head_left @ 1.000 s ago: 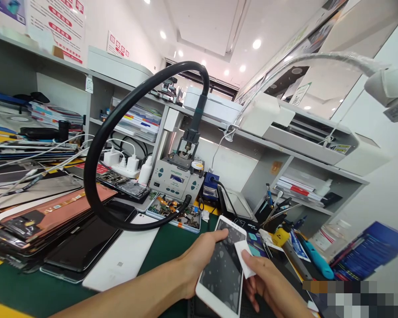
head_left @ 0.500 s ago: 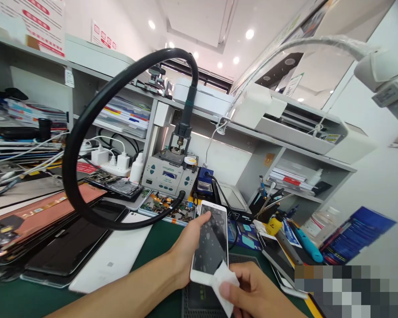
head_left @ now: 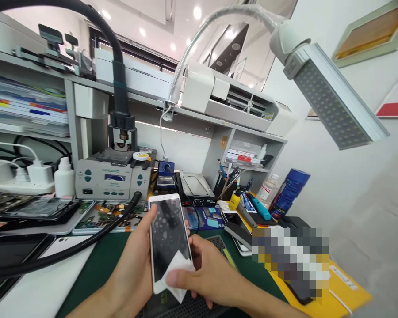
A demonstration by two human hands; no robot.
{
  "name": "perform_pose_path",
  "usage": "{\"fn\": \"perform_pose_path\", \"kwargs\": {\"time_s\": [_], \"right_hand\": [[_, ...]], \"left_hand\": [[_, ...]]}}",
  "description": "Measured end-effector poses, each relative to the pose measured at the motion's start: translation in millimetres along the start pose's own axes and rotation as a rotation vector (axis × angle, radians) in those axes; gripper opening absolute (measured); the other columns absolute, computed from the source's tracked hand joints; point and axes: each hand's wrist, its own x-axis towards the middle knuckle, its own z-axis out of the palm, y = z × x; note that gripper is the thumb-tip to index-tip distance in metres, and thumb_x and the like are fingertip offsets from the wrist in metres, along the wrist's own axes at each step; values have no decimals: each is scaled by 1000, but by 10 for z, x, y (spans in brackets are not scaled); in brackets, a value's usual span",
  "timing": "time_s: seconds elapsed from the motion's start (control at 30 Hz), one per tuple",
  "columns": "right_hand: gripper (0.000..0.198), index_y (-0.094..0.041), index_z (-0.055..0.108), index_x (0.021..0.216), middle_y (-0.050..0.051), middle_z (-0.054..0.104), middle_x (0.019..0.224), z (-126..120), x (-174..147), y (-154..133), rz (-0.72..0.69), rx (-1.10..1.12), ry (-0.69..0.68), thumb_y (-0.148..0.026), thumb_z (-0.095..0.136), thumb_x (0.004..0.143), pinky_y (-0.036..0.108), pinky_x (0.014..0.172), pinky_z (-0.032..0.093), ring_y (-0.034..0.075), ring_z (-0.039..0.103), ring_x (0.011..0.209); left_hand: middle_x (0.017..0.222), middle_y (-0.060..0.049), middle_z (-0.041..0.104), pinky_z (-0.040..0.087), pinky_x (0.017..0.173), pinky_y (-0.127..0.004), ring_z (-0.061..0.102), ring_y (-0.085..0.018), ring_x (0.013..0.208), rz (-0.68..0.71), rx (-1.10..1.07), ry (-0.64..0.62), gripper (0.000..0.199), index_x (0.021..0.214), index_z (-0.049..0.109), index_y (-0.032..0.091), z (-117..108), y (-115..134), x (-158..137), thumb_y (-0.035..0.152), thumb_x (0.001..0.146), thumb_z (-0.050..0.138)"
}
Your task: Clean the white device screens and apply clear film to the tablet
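Observation:
A white-framed smartphone (head_left: 169,234) is held upright, its dark screen spotted with pale marks. My left hand (head_left: 135,260) is closed around its left side, the thumb on the upper left edge and fingertips showing at the right edge. Between the thumb and fingers of my right hand (head_left: 205,274) is a white wipe (head_left: 178,267), which lies over the lower right corner of the screen. Below the phone, a dark textured mat (head_left: 192,307) rests on the green work surface (head_left: 119,251).
A hot-air rework station (head_left: 109,176) stands behind, its thick black hose (head_left: 96,238) arching across the left. Left of the phone is a tray of circuit boards (head_left: 99,216). Tools, a yellow bottle (head_left: 234,201) and a yellow envelope (head_left: 345,287) lie right. An LED lamp (head_left: 338,101) hangs above.
My view has turned to the right, so the bench appears shifted left. The wipe now lies over the lower right of the screen; before, it was at the phone's bottom edge.

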Motion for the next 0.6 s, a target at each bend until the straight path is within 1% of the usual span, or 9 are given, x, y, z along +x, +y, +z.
{"fn": "perform_pose_path", "kwargs": {"time_s": [0.03, 0.1, 0.13, 0.17, 0.2, 0.27, 0.33, 0.47, 0.6], "right_hand": [[69, -19, 56, 114, 2, 68, 95, 17, -5, 0, -22, 22, 31, -50, 89, 62, 15, 39, 44, 10, 60, 59], [78, -20, 55, 117, 4, 68, 105, 47, -14, -7, -88, 70, 71, -43, 95, 54, 22, 60, 53, 17, 66, 80], [82, -20, 54, 119, 4, 67, 109, 59, -18, -15, -118, 84, 84, -41, 96, 52, 25, 70, 54, 20, 66, 90], [86, -20, 54, 122, 5, 66, 112, 68, -23, -26, -134, 85, 94, -39, 97, 49, 28, 78, 54, 22, 65, 97], [91, -21, 53, 124, 5, 66, 113, 74, -28, -41, -137, 77, 102, -38, 98, 48, 31, 81, 54, 23, 65, 100], [99, -22, 50, 131, 6, 65, 117, 81, -39, -75, -143, 72, 108, -36, 99, 45, 33, 85, 53, 25, 64, 104], [104, -23, 46, 135, 6, 64, 121, 87, -52, -110, -169, 104, 84, -32, 99, 46, 35, 89, 52, 26, 63, 107], [103, -23, 44, 136, 6, 64, 124, 92, -75, -156, -218, 149, 62, -27, 98, 49, 35, 91, 51, 27, 63, 111], [98, -22, 47, 133, 5, 66, 117, 79, -69, -140, -167, 161, 78, -32, 98, 49, 35, 86, 53, 27, 66, 104]], "left_hand": [[79, -10, 74, 60, 66, -40, 73, -28, 71, 22, -5, 17, 42, 102, 70, 14, 17, -8, 2, 52, 92, 56], [81, -11, 75, 61, 67, -41, 74, -29, 73, 59, -7, 62, 43, 105, 70, 13, 51, -21, 2, 50, 93, 54], [81, -11, 75, 61, 68, -41, 74, -29, 73, 73, -2, 87, 42, 106, 70, 13, 65, -26, 0, 49, 93, 54], [82, -11, 75, 61, 69, -41, 74, -28, 74, 82, 3, 105, 40, 106, 70, 13, 77, -30, -3, 48, 94, 54], [82, -11, 76, 61, 70, -40, 74, -28, 75, 86, 8, 118, 40, 107, 70, 13, 86, -33, -7, 46, 95, 54], [81, -10, 76, 62, 71, -39, 75, -28, 76, 89, 12, 130, 39, 106, 71, 13, 97, -37, -14, 45, 96, 52], [81, -9, 77, 62, 73, -39, 75, -28, 77, 97, 10, 137, 37, 108, 71, 13, 108, -40, -21, 43, 97, 51], [83, -7, 77, 61, 76, -40, 75, -28, 80, 99, -4, 146, 37, 116, 70, 15, 175, -56, -61, 41, 98, 49], [90, -8, 78, 60, 79, -43, 75, -31, 85, 76, -22, 98, 45, 125, 65, 17, 288, -81, -142, 47, 97, 50]]}}
